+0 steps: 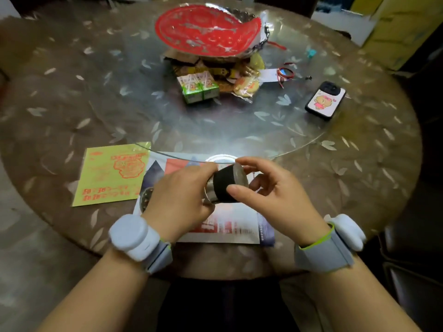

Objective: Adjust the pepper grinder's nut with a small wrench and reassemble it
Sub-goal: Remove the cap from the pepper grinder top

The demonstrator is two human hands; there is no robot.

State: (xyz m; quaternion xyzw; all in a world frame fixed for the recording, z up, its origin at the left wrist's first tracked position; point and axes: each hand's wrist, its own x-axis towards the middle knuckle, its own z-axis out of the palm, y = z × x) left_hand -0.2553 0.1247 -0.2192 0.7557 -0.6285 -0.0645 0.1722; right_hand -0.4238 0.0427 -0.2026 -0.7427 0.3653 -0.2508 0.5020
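Note:
The pepper grinder [224,185] is a short cylinder with a black band and shiny metal ends, held on its side above a printed leaflet [230,224] near the table's front edge. My left hand [177,197] wraps around its left, metal end. My right hand [268,190] pinches the black band and right end between thumb and fingers. A round clear lid or cap [221,159] lies on the table just behind the grinder. No wrench or nut shows; the grinder's left part is hidden by my left hand.
A yellow paper [112,173] lies left of the leaflet. On the glass turntable [239,130] sit green drink cartons [199,88], snacks and a red plate [206,29]. A phone [326,100] lies at the right, with red cord [285,74] behind it.

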